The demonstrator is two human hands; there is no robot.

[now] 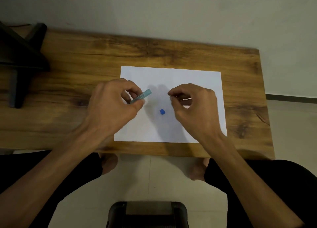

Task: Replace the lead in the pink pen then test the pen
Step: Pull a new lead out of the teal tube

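Hands work above a white sheet of paper [171, 83] lying on a wooden table [85, 64]. The left hand [113, 106] pinches a small teal lead case [141, 96] between thumb and fingers, the case tilted with its far end rising toward the upper right and poking out past the fingertips. The right hand [193, 106] has thumb and forefinger drawn tightly together — something very thin seems to sit in that pinch, but it is too fine to make out, so what it grips cannot be told. Between the two hands, a little nearer the person, a small blue cap [162, 112] rests on the paper, touching neither hand. No pink pen shows anywhere in view. A dark stand [22, 56] sits at the table's far left corner — well apart from the paper.
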